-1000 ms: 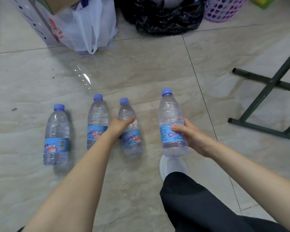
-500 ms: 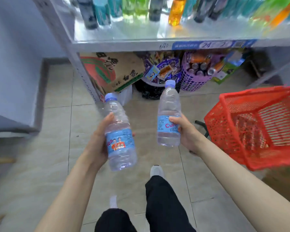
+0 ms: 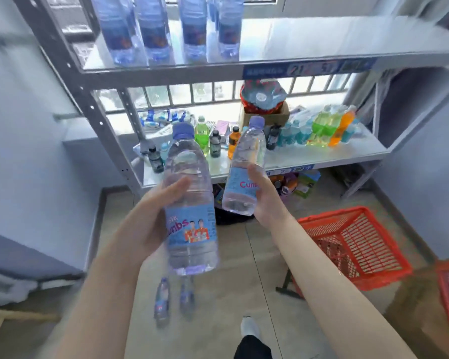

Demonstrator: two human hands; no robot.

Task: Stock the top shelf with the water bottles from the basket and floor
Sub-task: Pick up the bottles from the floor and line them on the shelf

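1. The left hand (image 3: pixel 151 224) gripped a water bottle (image 3: pixel 189 203) upright round its middle, thumb across the front
2. The right hand (image 3: pixel 267 200) clasped a second bottle (image 3: pixel 246 167), tilted, below the front edge of the top shelf (image 3: pixel 322 40)

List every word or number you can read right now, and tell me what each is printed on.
"Cunbs": label of the left bottle, gripped by the left hand.
"Cunb": label of the right bottle; the right hand covers the rest.
"21": price strip on the top shelf edge; its other digits are blurred.
Lower shelf strip and stocked bottles: too blurred to read.
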